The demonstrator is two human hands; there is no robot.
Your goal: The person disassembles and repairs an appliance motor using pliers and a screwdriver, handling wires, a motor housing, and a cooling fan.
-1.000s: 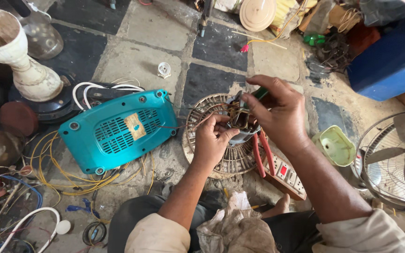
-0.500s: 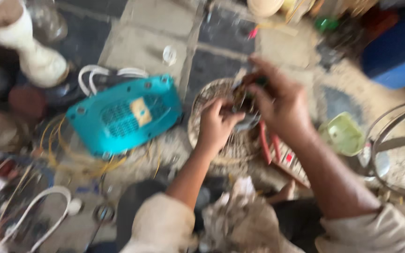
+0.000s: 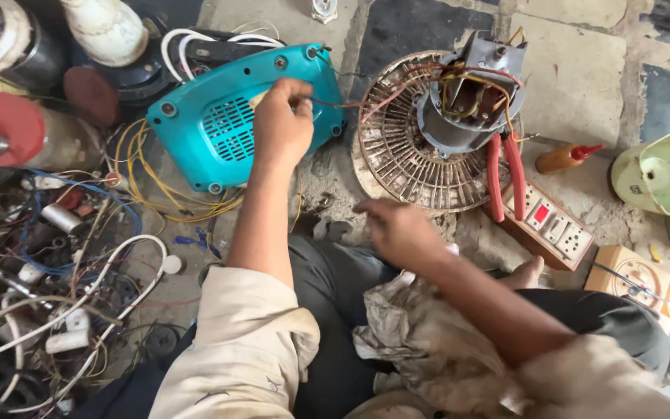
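Head view: left hand point(image 3: 281, 128) grip pinched on a thin wire point(image 3: 350, 102) running sideways to the fan motor point(image 3: 471, 97); right hand point(image 3: 397, 229) loose, empty.

We see the housing point(image 3: 226, 124) on the floor point(image 3: 575, 85) at left, the fan motor point(image 3: 471, 93) on the grille point(image 3: 412, 155) to its right, pliers point(image 3: 505, 167) and power strip point(image 3: 552, 225) further right, tangled wires point(image 3: 48, 279) near left.

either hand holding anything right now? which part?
The left hand pinches a thin wire near its end, over the teal housing; the wire runs to the fan motor. The right hand appears to hold nothing, though it is blurred.
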